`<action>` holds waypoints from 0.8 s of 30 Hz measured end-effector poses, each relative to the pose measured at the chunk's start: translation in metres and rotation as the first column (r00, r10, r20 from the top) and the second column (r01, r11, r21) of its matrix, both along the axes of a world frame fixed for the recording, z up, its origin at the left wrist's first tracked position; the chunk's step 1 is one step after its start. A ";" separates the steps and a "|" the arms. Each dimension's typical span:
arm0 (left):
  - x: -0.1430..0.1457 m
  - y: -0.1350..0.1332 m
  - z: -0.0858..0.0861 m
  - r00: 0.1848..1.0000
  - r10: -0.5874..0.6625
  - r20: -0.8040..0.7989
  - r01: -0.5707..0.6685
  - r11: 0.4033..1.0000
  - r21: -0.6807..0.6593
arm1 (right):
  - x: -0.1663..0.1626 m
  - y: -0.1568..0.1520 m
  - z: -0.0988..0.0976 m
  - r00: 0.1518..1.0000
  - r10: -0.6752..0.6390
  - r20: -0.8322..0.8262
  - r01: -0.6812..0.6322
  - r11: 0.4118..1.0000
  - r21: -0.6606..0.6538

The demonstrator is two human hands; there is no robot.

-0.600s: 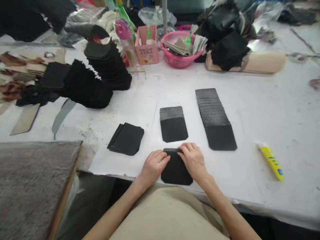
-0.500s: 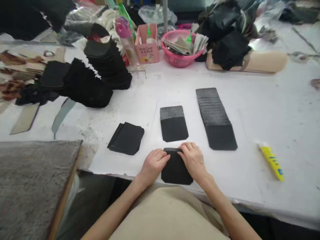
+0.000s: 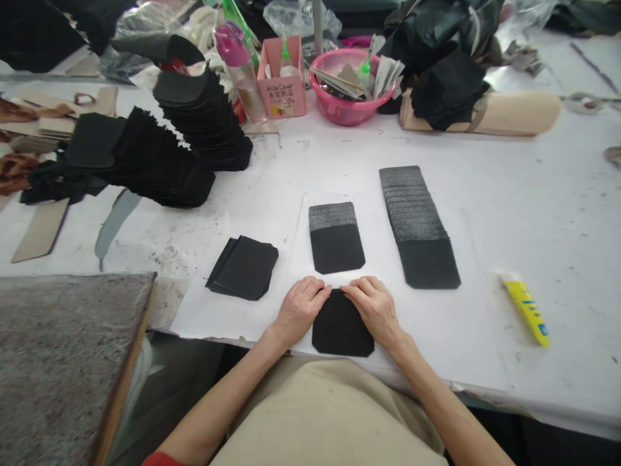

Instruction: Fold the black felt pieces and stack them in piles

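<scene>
A black flat piece with cut corners [image 3: 342, 327], looking like leather or fabric, lies at the table's front edge. My left hand [image 3: 301, 309] pinches its far edge near the left corner. My right hand [image 3: 372, 309] does the same near the right corner, fingers closed along that edge. Just beyond my hands is a short overlapping row of black pieces [image 3: 337, 249] with grey strips at the far end. A longer such row [image 3: 429, 264] lies to the right. On the left rests a small loose pile of black pieces [image 3: 247, 266].
Tall stacks of black pieces [image 3: 198, 116] stand at the back left. A pink box [image 3: 282, 97], a pink basin [image 3: 349, 113] and a beige roll [image 3: 519, 115] line the back. A yellow tube [image 3: 526, 310] lies right. A grey-topped board [image 3: 68, 349] is at front left.
The grey strip seen at the piece's far edge has gone from sight, and that edge now looks black. My fingers have moved closer together along it. The view has shifted slightly.
</scene>
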State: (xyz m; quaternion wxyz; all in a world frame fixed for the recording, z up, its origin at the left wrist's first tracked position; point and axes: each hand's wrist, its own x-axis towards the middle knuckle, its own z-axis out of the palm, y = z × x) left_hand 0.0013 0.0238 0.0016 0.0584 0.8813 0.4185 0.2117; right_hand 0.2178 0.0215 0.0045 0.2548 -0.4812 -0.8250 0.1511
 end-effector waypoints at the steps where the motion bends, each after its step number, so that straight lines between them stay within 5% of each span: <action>1: 0.000 0.000 -0.001 1.000 -0.006 -0.003 0.006 1.000 0.012 | 0.001 0.000 -0.001 1.000 0.016 0.002 -0.016 1.000 0.014; 24: -0.003 0.003 0.006 0.982 -0.099 -0.158 0.123 0.981 0.148 | 0.003 -0.004 -0.002 0.995 0.060 0.079 -0.071 0.987 0.147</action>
